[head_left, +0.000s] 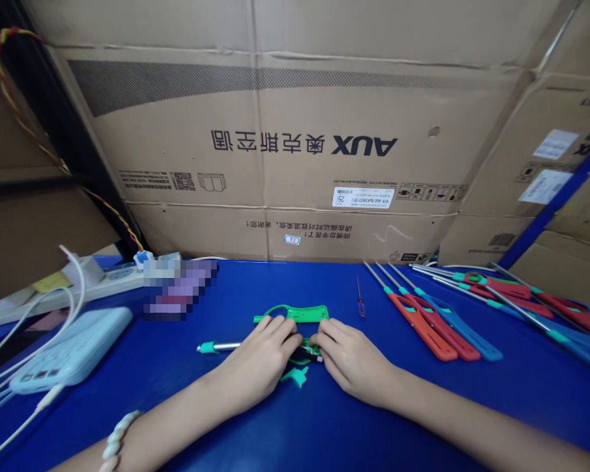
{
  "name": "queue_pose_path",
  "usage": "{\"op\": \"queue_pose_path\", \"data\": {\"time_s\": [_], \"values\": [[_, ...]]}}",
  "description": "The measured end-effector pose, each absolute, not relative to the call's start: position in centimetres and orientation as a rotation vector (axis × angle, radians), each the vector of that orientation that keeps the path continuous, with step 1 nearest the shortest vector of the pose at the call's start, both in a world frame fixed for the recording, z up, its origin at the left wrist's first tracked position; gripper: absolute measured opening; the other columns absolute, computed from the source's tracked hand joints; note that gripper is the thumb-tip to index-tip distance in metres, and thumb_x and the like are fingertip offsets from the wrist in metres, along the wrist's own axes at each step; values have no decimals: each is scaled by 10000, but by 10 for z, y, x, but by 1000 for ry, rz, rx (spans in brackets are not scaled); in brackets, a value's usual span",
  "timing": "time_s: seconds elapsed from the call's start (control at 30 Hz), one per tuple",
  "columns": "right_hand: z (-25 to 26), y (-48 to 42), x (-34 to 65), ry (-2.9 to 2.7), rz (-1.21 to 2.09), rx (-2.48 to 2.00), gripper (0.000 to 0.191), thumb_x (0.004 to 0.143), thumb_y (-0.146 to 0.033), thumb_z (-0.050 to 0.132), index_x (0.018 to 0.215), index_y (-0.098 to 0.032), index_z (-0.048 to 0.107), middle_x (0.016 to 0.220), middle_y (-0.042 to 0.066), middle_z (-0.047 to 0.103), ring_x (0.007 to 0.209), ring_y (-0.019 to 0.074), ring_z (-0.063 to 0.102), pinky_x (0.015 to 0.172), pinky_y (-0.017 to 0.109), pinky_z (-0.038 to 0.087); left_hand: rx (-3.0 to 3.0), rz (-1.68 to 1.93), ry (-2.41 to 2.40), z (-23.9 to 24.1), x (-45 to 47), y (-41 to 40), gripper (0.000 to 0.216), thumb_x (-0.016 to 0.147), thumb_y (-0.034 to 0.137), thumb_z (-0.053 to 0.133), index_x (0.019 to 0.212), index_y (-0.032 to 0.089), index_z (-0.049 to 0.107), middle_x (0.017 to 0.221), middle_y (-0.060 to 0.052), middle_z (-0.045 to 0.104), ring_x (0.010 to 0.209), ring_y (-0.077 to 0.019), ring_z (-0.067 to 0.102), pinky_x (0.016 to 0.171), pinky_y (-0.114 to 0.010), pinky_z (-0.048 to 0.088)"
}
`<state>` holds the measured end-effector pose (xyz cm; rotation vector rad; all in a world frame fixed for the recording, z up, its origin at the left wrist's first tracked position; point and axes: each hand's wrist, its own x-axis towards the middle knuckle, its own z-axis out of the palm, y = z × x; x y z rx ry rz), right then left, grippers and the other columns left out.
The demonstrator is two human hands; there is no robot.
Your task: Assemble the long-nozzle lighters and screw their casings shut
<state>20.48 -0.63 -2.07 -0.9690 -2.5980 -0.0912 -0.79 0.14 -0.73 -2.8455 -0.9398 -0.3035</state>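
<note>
Taken from the spot between the hands on the blue table (285, 432), a white power strip (105, 280) lies between nine and ten o'clock, a pale blue power bank (81, 344) with white cables at nine, and a blurred purple thing (184, 288) at ten. A metal tube (226, 347) with a teal tip points to nine, partly under the left hand (265, 351), whose fingers curl down at an opened green handle (314, 351); its grip is hidden, so I cannot tell. A teal piece (296, 376) sits at six, a green half-shell (307, 314) at twelve. The right hand (349, 354) pinches the handle's end. A screwdriver (360, 305) lies toward two; orange, red and blue lighters (417, 321) fan out at three.
</note>
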Motion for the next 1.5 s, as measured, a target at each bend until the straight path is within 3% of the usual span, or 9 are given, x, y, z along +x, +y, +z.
{"op": "queue_pose_path", "data": {"time_s": [0.37, 0.57, 0.87, 1.5], "values": [[-17, -8, 205, -2657, -99, -1014, 178, 886, -107, 383, 942, -151, 546, 865, 73, 534, 772, 197, 481, 709, 315, 434, -3060, -552, -998, -1, -12, 7, 271, 929, 81, 347, 992, 175, 593, 919, -57, 572, 851, -192, 510, 792, -330, 391], [-10, -11, 204, -2646, -55, -972, 154, 922, -275, 425, 869, -161, 515, 838, 69, 547, 759, 203, 485, 692, 329, 431, -3143, -898, -1053, -9, -21, 19, 203, 931, 126, 406, 990, 186, 590, 966, -43, 593, 894, -172, 550, 820, -312, 426], [-15, -8, 205, -2525, 31, -978, 87, 908, -157, 414, 856, -179, 480, 798, 46, 548, 716, 179, 488, 659, 291, 406, -3144, -837, -1056, -11, -21, 22, 174, 920, 127, 441, 916, 173, 610, 893, -42, 603, 828, -173, 554, 777, -296, 441], [-18, -7, 204, -2449, 52, -1004, 113, 875, -104, 426, 836, -178, 503, 803, 53, 545, 743, 190, 511, 669, 305, 431, -3054, -651, -984, -9, -19, 19, 192, 942, 139, 425, 891, 162, 608, 865, -40, 578, 790, -169, 534, 757, -300, 405]]}}
